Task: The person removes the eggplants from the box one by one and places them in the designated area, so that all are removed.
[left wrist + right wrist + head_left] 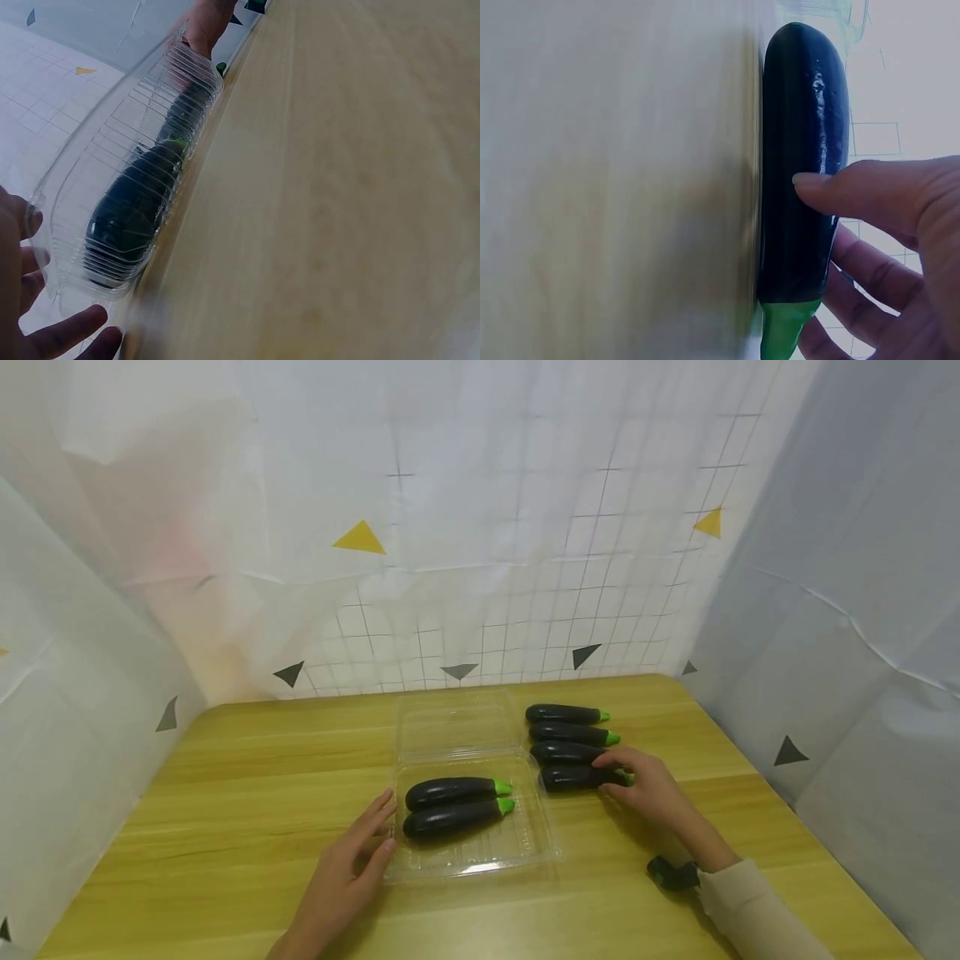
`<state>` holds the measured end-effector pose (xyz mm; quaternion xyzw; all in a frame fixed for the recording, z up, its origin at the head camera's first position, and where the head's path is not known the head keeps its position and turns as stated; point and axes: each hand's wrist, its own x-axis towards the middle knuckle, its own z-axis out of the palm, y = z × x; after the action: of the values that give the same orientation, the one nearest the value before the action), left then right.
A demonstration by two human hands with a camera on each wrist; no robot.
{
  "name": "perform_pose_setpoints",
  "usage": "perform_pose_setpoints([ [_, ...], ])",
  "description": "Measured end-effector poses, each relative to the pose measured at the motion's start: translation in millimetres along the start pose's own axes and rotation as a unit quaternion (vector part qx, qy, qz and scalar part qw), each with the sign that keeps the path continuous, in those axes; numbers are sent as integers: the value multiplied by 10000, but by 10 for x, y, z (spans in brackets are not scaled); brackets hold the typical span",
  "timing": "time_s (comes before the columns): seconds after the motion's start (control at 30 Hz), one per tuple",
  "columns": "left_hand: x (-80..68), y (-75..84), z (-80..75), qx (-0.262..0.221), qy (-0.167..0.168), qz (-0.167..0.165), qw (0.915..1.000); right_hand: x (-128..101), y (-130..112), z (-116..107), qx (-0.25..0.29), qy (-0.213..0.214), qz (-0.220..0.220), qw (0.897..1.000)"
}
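Note:
Two dark eggplants [452, 819] with green stems lie side by side in the clear plastic container [525, 852], whose lid [457, 727] is folded back flat. My left hand [341, 877] is at the container's left edge, its fingers loosely spread around the rim; the left wrist view shows the clear wall [112, 127] close to the fingertips. To the right of the container, several eggplants lie in a row. My right hand [645, 789] grips the nearest eggplant [566, 778] near its stem end. In the right wrist view, the thumb presses that eggplant [802, 112], with the fingers behind it.
The remaining eggplants [566, 714] of the row lie behind the held one, stems pointing right. A wood-grain table [247, 793] carries everything. White sheets [480, 527] with dark and yellow triangles stand at the back and both sides. A dark wrist device [672, 874] hangs at the right wrist.

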<state>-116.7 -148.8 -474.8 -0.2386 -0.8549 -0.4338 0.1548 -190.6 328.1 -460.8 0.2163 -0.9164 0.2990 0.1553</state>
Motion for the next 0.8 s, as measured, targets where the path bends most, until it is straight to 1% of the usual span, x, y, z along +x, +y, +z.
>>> perform_pose_setpoints([
  [0.1,-5,-6,-3,4,5,-2,10000,7,-1,4,21,-27,1,10000],
  [0.3,-13,-21,-5,-25,15,40,10000,6,-20,-24,167,-154,258,9994],
  [0.4,-16,-31,2,-41,13,49,10000,12,-61,-52,327,-124,224,9991],
  [0.6,-9,-31,20,-72,38,144,9999,75,-213,-118,628,21,-13,9980],
  [0.8,2,-8,2,-75,67,126,9999,182,-439,-186,997,-12,44,9950],
])
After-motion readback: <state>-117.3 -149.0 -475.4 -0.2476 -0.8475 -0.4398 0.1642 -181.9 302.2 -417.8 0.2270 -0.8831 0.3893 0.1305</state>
